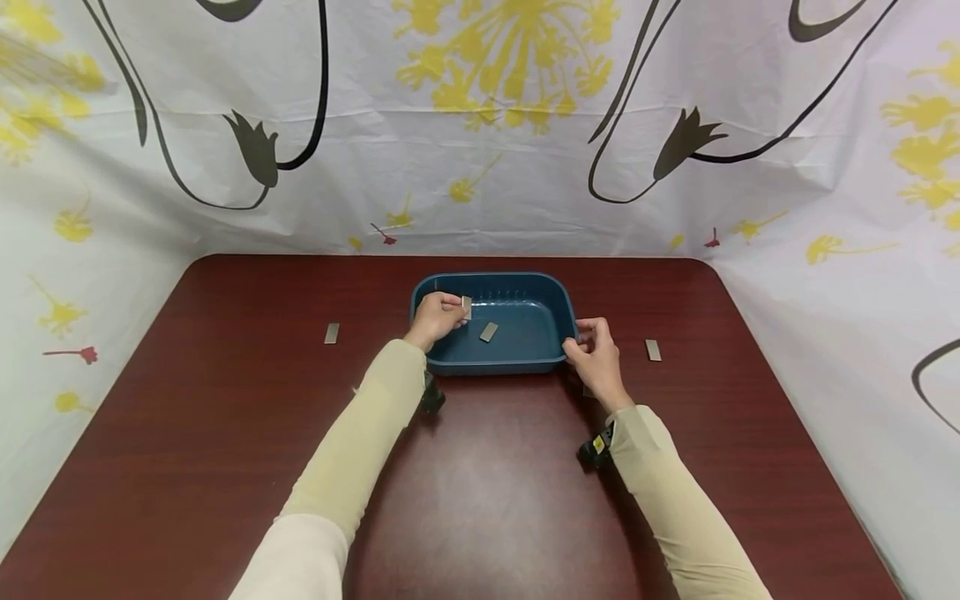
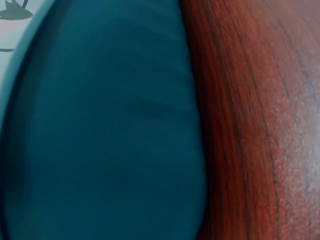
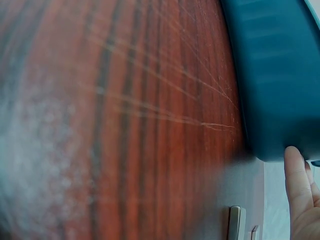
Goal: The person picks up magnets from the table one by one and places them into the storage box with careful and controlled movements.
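Note:
My left hand point(image 1: 437, 318) reaches over the left side of a blue plastic tray point(image 1: 495, 368) and pinches a small flat metallic rectangular piece point(image 1: 467, 307) between thumb and fingers. A second such piece point(image 1: 489, 332) lies on the tray floor. At the tray's right end, my right hand point(image 1: 597, 358) grips the rim, thumb at the near corner and fingers along the outer side. In the right wrist view, a finger point(image 3: 298, 182) touches the tray wall point(image 3: 280, 90). The left wrist view is mostly filled by the tray's outer wall point(image 2: 110, 120); the hand is out of sight there.
One metallic piece point(image 1: 332, 333) lies on the dark red wooden table point(image 1: 225, 400) left of the tray, another point(image 1: 653, 350) to the right of it. A white patterned cloth point(image 1: 495, 192) hangs along the table's back and sides.

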Tool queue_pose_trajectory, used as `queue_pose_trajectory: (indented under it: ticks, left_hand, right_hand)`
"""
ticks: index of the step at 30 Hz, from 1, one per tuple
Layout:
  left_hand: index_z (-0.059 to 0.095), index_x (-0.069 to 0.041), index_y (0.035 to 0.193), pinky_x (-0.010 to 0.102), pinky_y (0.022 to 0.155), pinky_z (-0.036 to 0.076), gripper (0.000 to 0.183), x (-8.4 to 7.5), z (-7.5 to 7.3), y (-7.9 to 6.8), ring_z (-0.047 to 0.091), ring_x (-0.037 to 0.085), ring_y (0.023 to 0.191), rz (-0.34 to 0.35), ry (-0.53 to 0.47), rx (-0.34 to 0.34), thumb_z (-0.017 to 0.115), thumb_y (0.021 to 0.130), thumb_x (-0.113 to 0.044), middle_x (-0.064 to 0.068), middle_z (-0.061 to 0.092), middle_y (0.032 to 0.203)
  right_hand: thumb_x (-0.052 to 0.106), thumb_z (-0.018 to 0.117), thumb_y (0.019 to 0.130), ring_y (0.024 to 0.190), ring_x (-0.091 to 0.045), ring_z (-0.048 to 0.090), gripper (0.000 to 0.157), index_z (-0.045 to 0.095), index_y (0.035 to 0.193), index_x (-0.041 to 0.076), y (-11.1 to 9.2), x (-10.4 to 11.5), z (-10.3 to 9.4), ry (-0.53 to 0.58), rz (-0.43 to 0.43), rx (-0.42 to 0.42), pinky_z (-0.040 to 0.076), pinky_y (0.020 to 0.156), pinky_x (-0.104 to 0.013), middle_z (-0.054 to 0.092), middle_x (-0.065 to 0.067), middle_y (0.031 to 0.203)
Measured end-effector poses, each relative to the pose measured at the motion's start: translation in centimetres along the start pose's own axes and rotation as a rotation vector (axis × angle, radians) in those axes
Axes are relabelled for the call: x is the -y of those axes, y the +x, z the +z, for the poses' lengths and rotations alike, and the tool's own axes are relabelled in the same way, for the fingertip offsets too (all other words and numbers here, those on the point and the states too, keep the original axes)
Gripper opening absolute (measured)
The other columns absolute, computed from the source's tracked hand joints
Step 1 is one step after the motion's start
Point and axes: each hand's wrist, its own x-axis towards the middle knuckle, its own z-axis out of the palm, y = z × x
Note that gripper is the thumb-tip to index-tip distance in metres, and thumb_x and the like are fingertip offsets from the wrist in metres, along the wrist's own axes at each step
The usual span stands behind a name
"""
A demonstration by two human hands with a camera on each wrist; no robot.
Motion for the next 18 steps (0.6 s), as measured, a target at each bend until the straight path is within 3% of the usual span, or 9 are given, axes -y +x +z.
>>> queue_pose_trajectory:
  ticks: [6, 13, 18]
  left_hand:
    - [0.051, 0.007, 0.111, 0.032, 0.079, 0.047, 0.029, 0.2, 0.0, 0.4, 0.06, 0.029, 0.091, -0.031, -0.048, -0.029, 0.055, 0.086, -0.008, 0.021, 0.058, 0.101]
    - [0.052, 0.008, 0.11, 0.032, 0.077, 0.048, 0.027, 0.2, 0.3, 0.6, 0.059, 0.03, 0.089, -0.048, -0.023, -0.048, 0.054, 0.086, -0.005, 0.02, 0.058, 0.099]
    - [0.053, 0.007, 0.111, 0.03, 0.073, 0.048, 0.026, 0.2, 0.5, 0.6, 0.059, 0.03, 0.09, -0.064, 0.013, -0.056, 0.052, 0.087, -0.004, 0.02, 0.058, 0.099]
  right_hand:
    - [0.014, 0.051, 0.082, 0.066, -0.016, 0.052, 0.033, 0.043, 0.113, 0.006, 0.0, 0.1, 0.1, 0.012, 0.009, -0.007, 0.049, 0.058, -0.027, 0.052, -0.01, 0.086]
    - [0.021, 0.052, 0.083, 0.062, -0.008, 0.051, 0.035, 0.044, 0.114, 0.007, 1.1, -3.3, 0.5, -0.018, -0.067, -0.009, 0.047, 0.052, -0.023, 0.052, -0.006, 0.084]
    - [0.016, 0.051, 0.081, 0.063, -0.013, 0.053, 0.034, 0.044, 0.113, 0.006, 0.3, -1.0, 0.2, -0.013, -0.027, -0.021, 0.048, 0.054, -0.026, 0.053, -0.009, 0.084]
